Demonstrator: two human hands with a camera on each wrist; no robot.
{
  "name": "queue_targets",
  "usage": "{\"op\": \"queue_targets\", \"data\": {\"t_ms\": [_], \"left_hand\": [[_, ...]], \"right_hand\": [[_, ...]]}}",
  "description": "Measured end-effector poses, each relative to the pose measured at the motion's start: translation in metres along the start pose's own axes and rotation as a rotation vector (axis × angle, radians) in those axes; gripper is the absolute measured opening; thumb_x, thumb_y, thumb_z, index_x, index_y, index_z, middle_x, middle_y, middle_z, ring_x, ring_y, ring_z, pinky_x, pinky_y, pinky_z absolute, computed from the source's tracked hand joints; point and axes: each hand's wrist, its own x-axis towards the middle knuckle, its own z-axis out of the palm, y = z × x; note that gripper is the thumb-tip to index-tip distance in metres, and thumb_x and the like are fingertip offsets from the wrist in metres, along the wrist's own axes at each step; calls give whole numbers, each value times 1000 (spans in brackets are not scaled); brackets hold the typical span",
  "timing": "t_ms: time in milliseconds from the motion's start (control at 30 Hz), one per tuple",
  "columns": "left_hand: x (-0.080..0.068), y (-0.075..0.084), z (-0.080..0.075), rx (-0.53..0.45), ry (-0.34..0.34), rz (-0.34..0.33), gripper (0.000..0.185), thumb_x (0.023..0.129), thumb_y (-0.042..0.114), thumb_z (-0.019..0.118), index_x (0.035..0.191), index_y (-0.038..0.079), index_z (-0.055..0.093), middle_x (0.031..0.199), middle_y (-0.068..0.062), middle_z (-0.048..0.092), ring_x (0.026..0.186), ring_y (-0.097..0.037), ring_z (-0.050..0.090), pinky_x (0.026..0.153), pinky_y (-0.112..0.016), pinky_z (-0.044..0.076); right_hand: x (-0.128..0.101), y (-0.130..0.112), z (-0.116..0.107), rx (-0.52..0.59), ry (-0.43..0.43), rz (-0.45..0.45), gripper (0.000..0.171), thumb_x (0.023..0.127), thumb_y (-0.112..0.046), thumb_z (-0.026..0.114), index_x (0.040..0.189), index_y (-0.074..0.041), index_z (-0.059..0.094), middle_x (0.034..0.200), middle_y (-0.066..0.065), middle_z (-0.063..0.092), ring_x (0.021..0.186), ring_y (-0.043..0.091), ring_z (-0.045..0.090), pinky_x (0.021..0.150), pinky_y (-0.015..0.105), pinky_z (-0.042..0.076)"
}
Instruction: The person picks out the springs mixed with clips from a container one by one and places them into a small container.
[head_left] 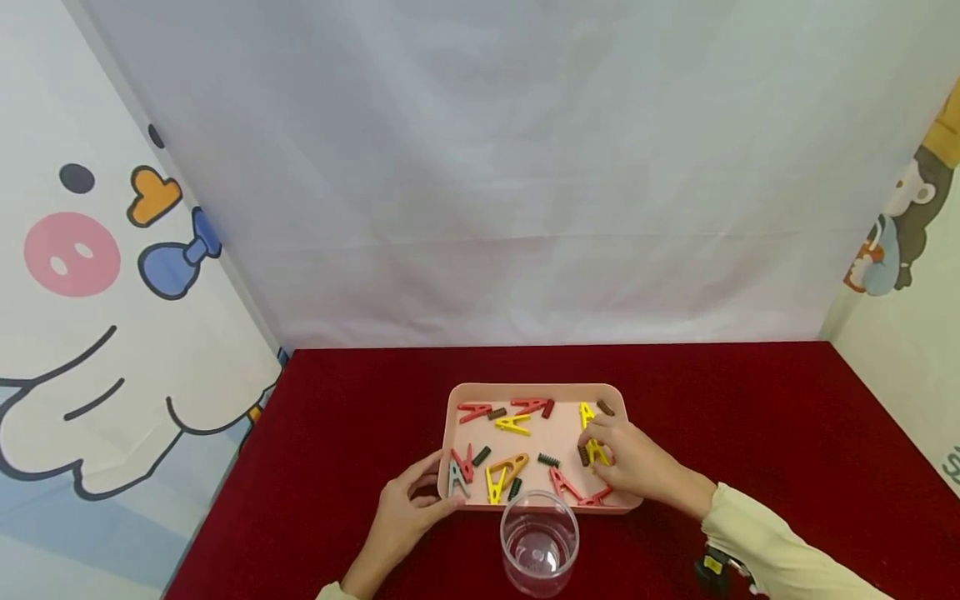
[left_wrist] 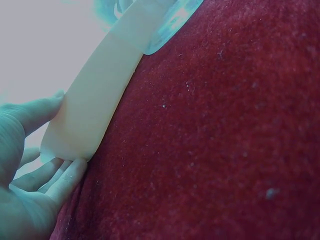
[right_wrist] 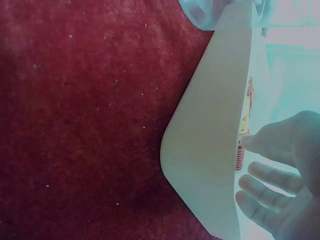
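Note:
A pink tray (head_left: 540, 510) on the red cloth carries several red, yellow, orange and grey clothespins and several small dark ribbed coils. My left hand (head_left: 408, 510) grips its front left corner, the thumb (left_wrist: 42, 112) on the rim and the fingers curled against the wall. Over the tray's right side, my right hand (head_left: 633, 458) reaches in with bent fingers. A yellow clothespin (head_left: 597, 453) shows between its thumb and fingers, and a brown coil (head_left: 582, 456) lies by the fingertips. Whether they pinch either piece, I cannot tell. Another yellow clothespin (head_left: 587, 412) lies just behind.
A clear plastic cup (head_left: 540, 554) stands right at the tray's front edge. Red cloth (head_left: 360, 408) covers the table. A white curtain (head_left: 525, 167) hangs behind, with printed panels on both sides. A small black object (head_left: 712, 571) lies by the right sleeve.

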Motion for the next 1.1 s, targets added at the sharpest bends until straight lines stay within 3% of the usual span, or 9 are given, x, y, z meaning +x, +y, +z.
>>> {"op": "queue_targets", "data": {"t_ms": [300,500,633,733,800,967,1100], "left_hand": [[0,0,0,13,6,-5,63,74,6,80,132,1,54,117,-21,60,102,-33,59,74,-27,54],[1,0,0,15,1,3,63,75,7,81,132,1,54,117,-21,60,102,-33,59,74,-28,54],[5,-16,1,14,10,10,64,74,11,82,132,6,55,117,-17,61,101,-28,60,74,-27,54],[10,-32,1,17,14,17,66,73,16,83,133,11,56,118,-13,61,101,-24,61,74,-25,54],[12,-38,1,18,13,22,66,73,18,83,132,13,56,119,-12,61,101,-23,61,74,-24,54],[11,-37,1,-1,9,15,66,73,15,83,133,11,55,119,-13,60,102,-25,60,74,-24,54],[8,-25,1,-11,3,13,66,74,8,81,133,5,54,119,-18,60,103,-31,59,73,-26,54]], "right_hand": [[9,5,8,-53,15,-60,21,67,4,73,84,-4,66,86,2,61,81,15,57,81,39,50],[13,8,13,-86,39,-93,19,64,5,74,81,-3,68,83,3,62,83,17,57,97,55,39],[14,7,14,-101,16,-78,18,66,4,74,80,-3,67,81,3,62,81,17,55,84,41,47],[15,5,14,-94,1,-59,17,67,5,75,79,-3,66,79,2,61,79,16,53,72,32,47],[15,5,16,-99,5,-55,16,67,5,75,78,-4,66,77,1,61,79,16,51,73,33,45],[16,6,19,-122,10,-56,15,68,3,75,76,-6,67,74,-2,61,76,15,50,72,34,40],[17,6,19,-105,10,-62,13,68,4,74,76,-5,68,73,-2,61,73,13,51,68,30,44]]}}
